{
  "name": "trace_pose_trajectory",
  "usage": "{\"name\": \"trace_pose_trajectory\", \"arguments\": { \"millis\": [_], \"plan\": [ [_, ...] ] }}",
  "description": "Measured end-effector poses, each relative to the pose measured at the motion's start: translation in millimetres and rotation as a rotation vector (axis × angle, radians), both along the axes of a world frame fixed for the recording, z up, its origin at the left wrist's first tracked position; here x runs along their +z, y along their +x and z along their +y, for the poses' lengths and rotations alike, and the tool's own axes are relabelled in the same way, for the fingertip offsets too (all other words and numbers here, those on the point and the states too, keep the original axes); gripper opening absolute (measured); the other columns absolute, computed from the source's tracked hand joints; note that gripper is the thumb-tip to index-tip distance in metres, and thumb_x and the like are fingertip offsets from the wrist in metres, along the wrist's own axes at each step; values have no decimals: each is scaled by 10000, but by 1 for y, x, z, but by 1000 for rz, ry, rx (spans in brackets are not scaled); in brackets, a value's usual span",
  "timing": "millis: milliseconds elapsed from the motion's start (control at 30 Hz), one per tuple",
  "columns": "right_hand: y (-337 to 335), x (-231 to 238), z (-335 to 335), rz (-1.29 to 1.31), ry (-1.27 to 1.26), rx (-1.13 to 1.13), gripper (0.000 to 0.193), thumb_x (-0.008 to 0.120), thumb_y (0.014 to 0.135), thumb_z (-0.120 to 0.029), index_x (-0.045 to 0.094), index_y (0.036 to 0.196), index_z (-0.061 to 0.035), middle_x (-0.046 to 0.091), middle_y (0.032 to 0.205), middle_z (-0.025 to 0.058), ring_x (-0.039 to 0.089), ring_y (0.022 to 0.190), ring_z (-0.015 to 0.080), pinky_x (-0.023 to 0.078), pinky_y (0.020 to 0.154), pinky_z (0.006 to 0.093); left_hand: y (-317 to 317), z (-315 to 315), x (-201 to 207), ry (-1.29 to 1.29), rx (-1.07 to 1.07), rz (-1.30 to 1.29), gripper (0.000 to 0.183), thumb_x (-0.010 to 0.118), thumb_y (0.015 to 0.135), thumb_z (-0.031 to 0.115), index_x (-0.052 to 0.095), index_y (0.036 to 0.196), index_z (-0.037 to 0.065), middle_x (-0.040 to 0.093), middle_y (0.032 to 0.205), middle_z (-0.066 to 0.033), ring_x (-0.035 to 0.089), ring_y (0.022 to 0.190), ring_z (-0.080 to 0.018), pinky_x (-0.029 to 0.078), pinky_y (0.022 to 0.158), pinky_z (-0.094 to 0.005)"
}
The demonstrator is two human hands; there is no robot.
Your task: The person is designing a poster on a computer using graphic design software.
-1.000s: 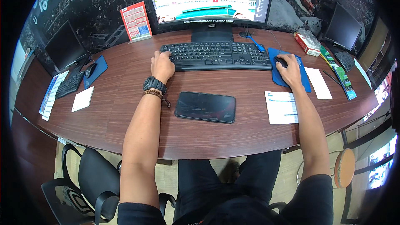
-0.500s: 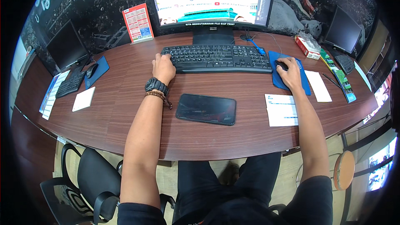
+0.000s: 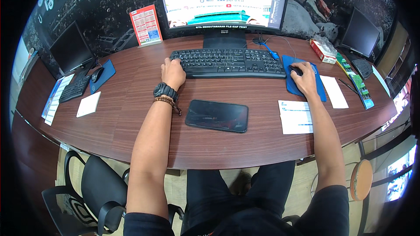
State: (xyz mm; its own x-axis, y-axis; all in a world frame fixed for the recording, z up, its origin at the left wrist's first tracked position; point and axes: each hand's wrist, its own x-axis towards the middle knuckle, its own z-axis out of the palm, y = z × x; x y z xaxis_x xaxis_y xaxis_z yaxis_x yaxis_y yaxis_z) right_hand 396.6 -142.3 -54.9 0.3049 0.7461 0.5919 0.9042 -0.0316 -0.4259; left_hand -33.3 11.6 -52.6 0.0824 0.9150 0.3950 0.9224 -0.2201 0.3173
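My left hand [image 3: 173, 73] rests at the left end of a black keyboard [image 3: 232, 63], its fingers bent over the edge keys and holding nothing. A black watch and a beaded bracelet sit on that wrist. Over to the right, my right hand [image 3: 305, 78] is curled around a black computer mouse [image 3: 296, 71] on a blue mouse pad [image 3: 321, 91]. A large monitor [image 3: 223, 1] behind the keyboard shows a colourful layout with contact lines. Between my forearms a dark smartphone [image 3: 217, 116] lies face up on the wooden desk [image 3: 131, 131].
Printed paper [image 3: 295, 117] lies by my right forearm, with a blank sheet [image 3: 334, 91] beyond. A red-and-white box [image 3: 323, 51] and a desk calendar [image 3: 146, 25] stand farther back. Smaller monitors [image 3: 71, 48] flank the desk. An office chair [image 3: 103, 181] is at lower left, a round stool [image 3: 361, 180] at right.
Both hands keep their places on the keyboard and mouse. The contact lines on the monitor look slightly different, and the whole view has shifted a little.
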Motion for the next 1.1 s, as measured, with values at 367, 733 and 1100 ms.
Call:
{"name": "trace_pose_trajectory", "arguments": {
  "millis": [367,733,1100],
  "plan": [
    [-3,0,-2,3,-10,10,344,650,811,-204,718,1116,-60,625,1177,145,617,1108,332,487,973,410,27,-8,2,37,-146,29,383,532,986,431,682,1253,201,371,1497,-273,261,1419,-462,140,1135,-675],
    [-4,1,-1,18,1,30,343,646,808,-206,727,1104,-53,627,1165,152,623,1095,340,489,971,411,21,-10,9,83,-360,-8,532,653,933,457,693,1192,-6,562,1254,-219,480,1217,-363,395,1060,-453],
    [-1,-1,0,7,19,54,352,653,803,-208,723,1106,-42,622,1135,162,621,1076,348,490,960,415,18,-9,8,124,-351,-6,512,668,936,418,708,1136,-52,595,1130,-197,539,1092,-343,448,986,-424]
  ]
}}
